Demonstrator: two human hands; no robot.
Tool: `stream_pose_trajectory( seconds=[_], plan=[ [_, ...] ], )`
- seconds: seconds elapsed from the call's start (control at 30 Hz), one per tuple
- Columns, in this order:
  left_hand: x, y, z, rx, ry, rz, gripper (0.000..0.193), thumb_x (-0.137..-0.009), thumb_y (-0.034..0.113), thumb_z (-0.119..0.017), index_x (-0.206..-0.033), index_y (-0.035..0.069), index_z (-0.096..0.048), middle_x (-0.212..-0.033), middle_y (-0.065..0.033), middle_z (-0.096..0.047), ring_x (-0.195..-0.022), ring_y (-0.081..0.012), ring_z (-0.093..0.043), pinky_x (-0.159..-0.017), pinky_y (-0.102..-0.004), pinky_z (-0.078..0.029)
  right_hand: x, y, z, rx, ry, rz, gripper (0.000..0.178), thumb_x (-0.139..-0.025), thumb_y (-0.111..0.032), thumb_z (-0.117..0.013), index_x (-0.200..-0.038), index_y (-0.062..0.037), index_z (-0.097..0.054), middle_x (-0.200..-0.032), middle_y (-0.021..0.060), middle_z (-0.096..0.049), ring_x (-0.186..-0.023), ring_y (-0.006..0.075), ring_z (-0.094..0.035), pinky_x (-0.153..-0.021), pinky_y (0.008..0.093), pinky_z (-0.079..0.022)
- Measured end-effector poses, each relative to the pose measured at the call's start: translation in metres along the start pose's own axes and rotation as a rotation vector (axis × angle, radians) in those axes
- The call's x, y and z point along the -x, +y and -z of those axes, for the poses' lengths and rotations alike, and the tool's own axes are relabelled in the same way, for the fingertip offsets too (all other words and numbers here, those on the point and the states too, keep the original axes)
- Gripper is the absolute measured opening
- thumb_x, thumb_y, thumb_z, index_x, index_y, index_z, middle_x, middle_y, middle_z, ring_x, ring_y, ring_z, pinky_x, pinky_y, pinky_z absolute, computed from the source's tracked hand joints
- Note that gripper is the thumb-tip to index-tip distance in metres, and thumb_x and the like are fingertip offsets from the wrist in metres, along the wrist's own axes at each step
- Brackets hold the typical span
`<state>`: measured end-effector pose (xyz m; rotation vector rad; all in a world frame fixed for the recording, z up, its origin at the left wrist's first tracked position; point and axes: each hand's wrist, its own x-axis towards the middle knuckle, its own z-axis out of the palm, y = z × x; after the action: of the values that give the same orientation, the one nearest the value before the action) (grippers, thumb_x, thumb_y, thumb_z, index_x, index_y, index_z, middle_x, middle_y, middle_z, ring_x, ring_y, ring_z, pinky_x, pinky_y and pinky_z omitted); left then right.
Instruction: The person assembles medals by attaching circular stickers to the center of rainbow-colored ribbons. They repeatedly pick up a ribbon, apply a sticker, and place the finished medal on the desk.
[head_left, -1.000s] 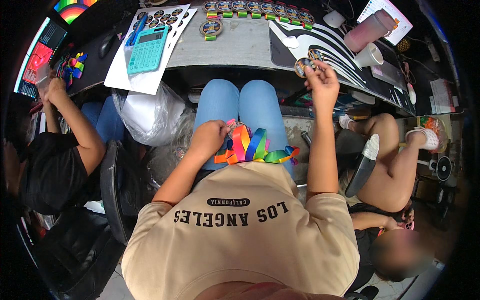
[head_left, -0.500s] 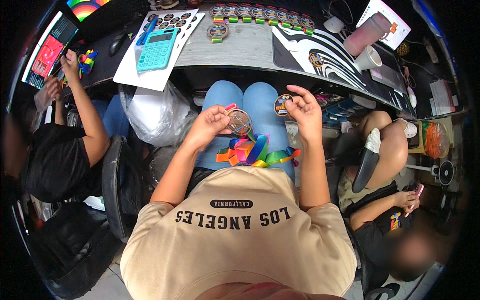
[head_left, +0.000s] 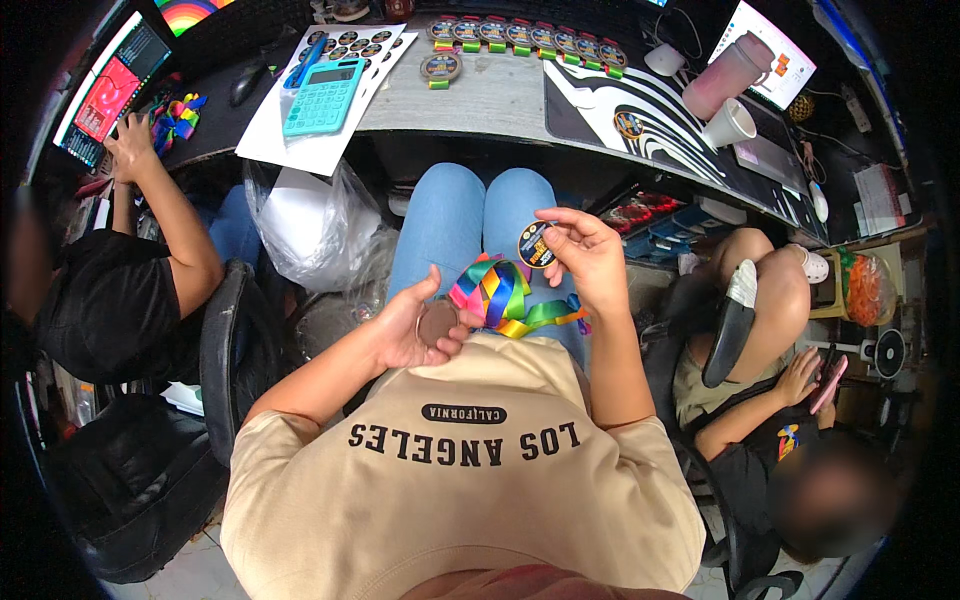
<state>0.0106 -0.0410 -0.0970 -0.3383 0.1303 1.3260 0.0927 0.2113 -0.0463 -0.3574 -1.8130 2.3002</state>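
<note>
A round medal [head_left: 436, 323] with a plain brown face up lies in my left hand [head_left: 402, 318], its fingers curled at the edge and the thumb stretched away. Pinched between the thumb and fingers of my right hand [head_left: 588, 258] is a round black sticker [head_left: 536, 244] with printed lettering. It is held above my lap, to the right of the medal and a little farther away. Multicoloured ribbon [head_left: 512, 296] is bunched on my thighs between the two hands. Whether it joins the medal is hidden by my fingers.
On the desk, a row of finished-looking medals [head_left: 518, 36] stands behind a single medal [head_left: 440, 68]. A sticker sheet [head_left: 372, 42], teal calculator [head_left: 325, 97], white cup [head_left: 730, 122] and another round sticker [head_left: 629, 125] are there. People sit on both sides; a plastic bag [head_left: 320, 235] hangs left.
My left hand has turned and come closer to my body, so the medal's plain brown face now shows. My right hand has shifted left with the sticker.
</note>
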Motion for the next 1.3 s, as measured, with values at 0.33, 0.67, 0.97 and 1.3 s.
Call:
stream_pose_trajectory(
  seconds=[0.33,0.67,0.97,1.3],
  plan=[
    [-0.025,-0.025,-0.087,-0.716,0.212,-1.014,0.018,-0.094,0.010,-0.058,-0.111,0.004,-0.054,-0.112,-0.0124,-0.060,-0.110,-0.0231,-0.059,-0.095,-0.0377,-0.050,0.023,-0.029,-0.027,-0.023,-0.046,0.110,0.030,-0.085,0.001,-0.069,-0.114,0.0019,-0.062,-0.093,0.0058,-0.068,-0.074,0.0056,-0.060,-0.059,0.0182,-0.048],
    [-0.029,-0.023,-0.087,-0.821,0.237,-1.023,0.028,-0.092,0.006,-0.063,-0.118,0.002,-0.055,-0.102,-0.0062,-0.064,-0.088,-0.0123,-0.063,-0.077,-0.0258,-0.054,0.036,-0.040,-0.034,-0.015,-0.093,0.127,0.032,-0.087,0.006,-0.064,-0.118,0.0063,-0.061,-0.097,0.0083,-0.069,-0.081,0.0065,-0.062,-0.069,0.0187,-0.050],
    [-0.033,-0.032,-0.088,-1.052,0.341,-1.182,0.031,-0.093,0.006,-0.062,-0.122,0.003,-0.052,-0.101,-0.0039,-0.063,-0.089,-0.0079,-0.059,-0.077,-0.0233,-0.051,0.040,-0.034,-0.042,0.135,0.055,0.160,0.030,-0.083,0.003,-0.068,-0.114,0.0018,-0.067,-0.092,0.0044,-0.068,-0.075,0.0031,-0.058,-0.067,0.0173,-0.047],
    [-0.035,-0.038,-0.089,-1.204,0.428,-1.321,0.033,-0.091,0.002,-0.062,-0.122,0.000,-0.051,-0.105,-0.0060,-0.061,-0.098,-0.0106,-0.059,-0.087,-0.0250,-0.048,0.043,-0.023,-0.048,0.336,0.150,0.337,0.032,-0.081,0.005,-0.070,-0.112,0.0004,-0.068,-0.092,0.0081,-0.069,-0.073,0.0058,-0.061,-0.064,0.0196,-0.049]
  ],
)
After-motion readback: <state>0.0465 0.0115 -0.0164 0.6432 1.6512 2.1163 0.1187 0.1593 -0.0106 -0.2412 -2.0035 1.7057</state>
